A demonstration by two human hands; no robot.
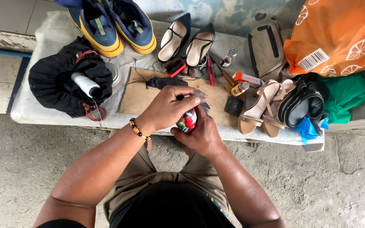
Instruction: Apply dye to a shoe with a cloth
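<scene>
Both hands close on one small red-and-white can (187, 121), held above the near edge of the worktop (39, 112). From the left, the left hand (168, 108), a beaded bracelet at its wrist, lies over the can's top with its fingers curled down around it; the right hand (202, 134) wraps the can's lower side from beneath. Each grip is narrow, shut on the can; whether the can has a lid on cannot be told.

On the worktop, going left to right: a black cloth bag (60, 82) lies open, with one white spool of thread (86, 84) resting in its folds. Behind it stand two navy-and-yellow sneakers (113, 25). A flat brown cardboard sheet (142, 95) lies in the middle, under the hands. Beyond it stand two dark pointed pumps with cream insoles (186, 40), a red-backed brush (175, 67) just in front of them. Further right lie one khaki pouch (267, 48), one small yellow-and-red bottle (239, 89), two tan strappy sandals (265, 107) and a stack of black sandals (305, 103). At the far right sits an orange bag with a citrus print (339, 36), with green cloth (347, 95) below it.
</scene>
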